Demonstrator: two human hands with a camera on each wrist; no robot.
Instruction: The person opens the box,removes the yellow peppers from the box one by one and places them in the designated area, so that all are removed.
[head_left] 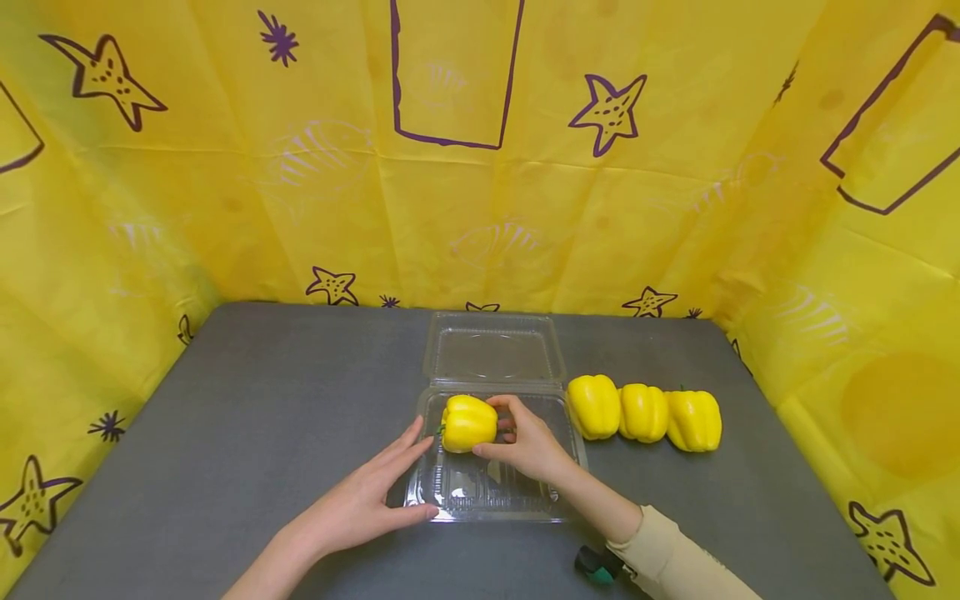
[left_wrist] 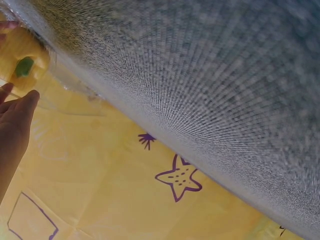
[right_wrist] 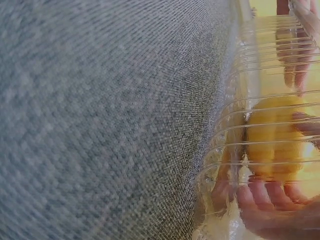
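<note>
A yellow bell pepper [head_left: 468, 423] lies on its side over the base of a clear plastic clamshell container [head_left: 517, 510], its green stem toward the left. My right hand [head_left: 528, 442] holds it from the right, thumb at the near side and fingers at the far side. In the right wrist view the pepper [right_wrist: 275, 137] shows through the container's ribbed wall. Along the container's left edge my left hand [head_left: 371, 496] rests with fingers and thumb spread straight. The left wrist view catches the pepper's stem end [left_wrist: 24, 66] beyond that hand.
The container's lid [head_left: 491, 354] lies folded back, away from me. Right of the container, three more yellow bell peppers [head_left: 643, 413] stand in a row on the grey table [head_left: 300, 400]. A dark strap with green [head_left: 598, 565] is at my right wrist. Yellow printed cloth [head_left: 480, 192] surrounds the table.
</note>
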